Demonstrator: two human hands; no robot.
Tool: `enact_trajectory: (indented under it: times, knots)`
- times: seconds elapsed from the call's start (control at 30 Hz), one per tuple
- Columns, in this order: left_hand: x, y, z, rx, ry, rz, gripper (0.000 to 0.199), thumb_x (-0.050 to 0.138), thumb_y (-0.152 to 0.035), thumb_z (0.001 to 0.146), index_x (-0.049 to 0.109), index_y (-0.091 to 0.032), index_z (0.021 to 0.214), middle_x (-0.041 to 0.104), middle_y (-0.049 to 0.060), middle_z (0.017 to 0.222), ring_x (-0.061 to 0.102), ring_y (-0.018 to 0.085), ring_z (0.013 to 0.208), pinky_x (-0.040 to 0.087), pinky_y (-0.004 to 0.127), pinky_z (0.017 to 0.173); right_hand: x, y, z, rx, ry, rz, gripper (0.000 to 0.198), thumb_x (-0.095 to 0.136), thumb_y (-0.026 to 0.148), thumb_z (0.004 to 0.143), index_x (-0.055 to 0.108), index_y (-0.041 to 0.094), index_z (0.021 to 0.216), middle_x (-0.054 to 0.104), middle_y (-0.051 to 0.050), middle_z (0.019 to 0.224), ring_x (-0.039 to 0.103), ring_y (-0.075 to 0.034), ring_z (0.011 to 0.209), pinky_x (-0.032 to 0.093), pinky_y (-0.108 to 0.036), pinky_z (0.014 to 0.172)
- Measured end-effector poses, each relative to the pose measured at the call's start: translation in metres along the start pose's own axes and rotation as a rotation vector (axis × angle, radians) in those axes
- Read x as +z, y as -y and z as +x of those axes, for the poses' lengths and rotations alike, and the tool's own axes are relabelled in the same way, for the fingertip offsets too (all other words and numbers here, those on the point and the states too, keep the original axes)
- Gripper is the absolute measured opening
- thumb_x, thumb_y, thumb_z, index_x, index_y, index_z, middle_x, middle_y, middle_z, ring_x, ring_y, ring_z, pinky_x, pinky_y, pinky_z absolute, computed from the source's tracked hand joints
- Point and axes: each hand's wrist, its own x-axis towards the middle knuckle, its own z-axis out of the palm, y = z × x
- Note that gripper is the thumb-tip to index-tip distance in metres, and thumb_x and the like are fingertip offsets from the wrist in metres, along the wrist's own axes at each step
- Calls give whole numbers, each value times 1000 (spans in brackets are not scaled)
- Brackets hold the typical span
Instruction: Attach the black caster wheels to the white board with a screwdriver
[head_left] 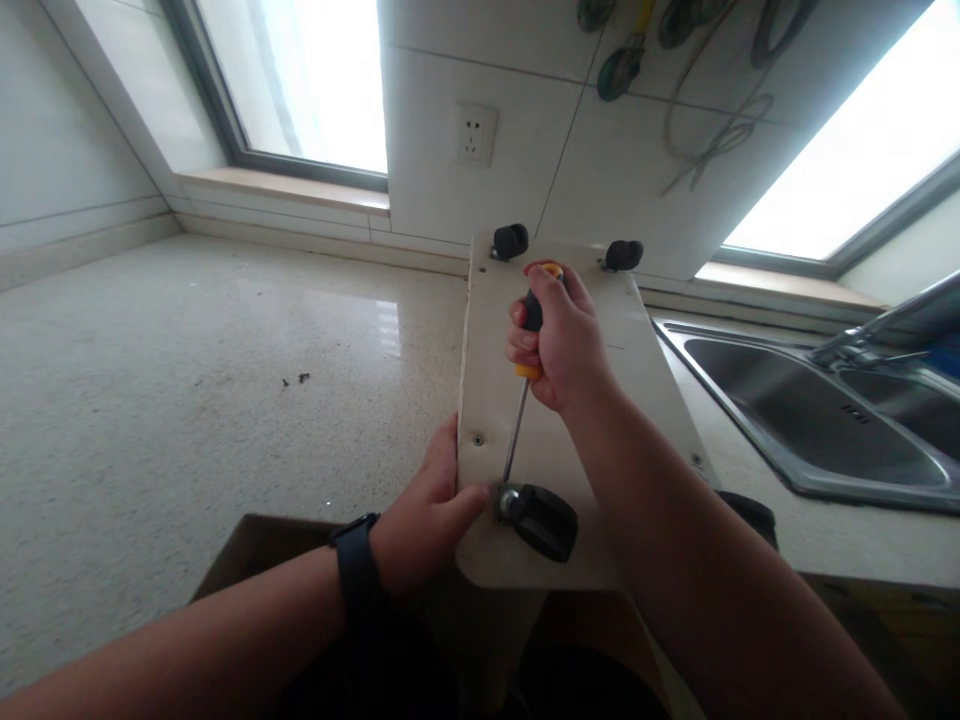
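My right hand is wrapped round the grey and yellow handle of a screwdriver. The shaft points down and its tip meets the metal mounting plate of the near-left black caster. That caster sits on a white panel with rounded corners. Gripping the panel's left edge, my left hand has its thumb on top beside the caster plate; its other fingers are partly hidden by the edge. Two more casters, the far-left one and the far-right one, stand at the far end. A fourth caster is partly behind my right forearm.
Small dark screws lie on the speckled countertop to the left. A steel sink with a faucet is at right. The tiled wall behind carries a socket and a hanging cable.
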Motion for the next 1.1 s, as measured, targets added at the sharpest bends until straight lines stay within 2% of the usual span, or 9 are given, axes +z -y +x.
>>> enact_trajectory:
  times: [0.1,0.23,0.4,0.5,0.63,0.87,1.1]
  knots:
    - [0,1,0,-2,-1,19,72,61,-25,90,29,-25,155,47,12,154,46,32,141,32,56,121,0,0,-1,-27,-45,24,16,59,36,92,45,28,93,48,11,57,31,-3,37,16,-15,36]
    - [0,0,0,8,-7,51,73,60,-23,89,29,-24,155,46,12,155,43,32,143,30,56,122,-1,0,-1,8,-17,28,17,60,34,92,44,28,92,48,11,56,31,-3,36,16,-15,36]
    - [0,-2,0,21,-17,107,72,60,-23,89,30,-24,155,45,11,155,41,32,143,29,54,122,-1,-1,-2,-17,-47,42,18,59,37,92,43,29,92,48,11,56,31,-4,36,17,-15,36]
    - [0,-2,1,29,-12,88,73,60,-22,89,29,-24,155,44,11,156,41,31,143,28,54,123,-3,0,-2,17,-30,36,18,60,35,91,44,28,92,48,11,56,30,-4,36,17,-15,35]
    - [-1,-3,1,8,-5,69,74,62,-23,89,29,-24,155,44,11,156,41,31,144,26,54,124,-7,3,-1,-16,-59,62,15,56,36,93,44,28,92,49,10,57,31,-4,37,18,-15,36]
    - [-1,-1,0,14,6,20,76,68,-30,91,27,-23,155,43,12,157,42,31,144,28,54,124,-9,-1,-3,18,-53,56,21,62,40,89,44,28,92,48,10,57,30,-4,38,17,-16,37]
    - [0,-2,1,-60,32,-97,78,67,-26,91,24,-24,156,44,14,158,41,33,146,30,56,123,-12,0,-2,15,-75,88,19,59,38,90,43,28,92,50,10,58,31,-4,37,17,-15,37]
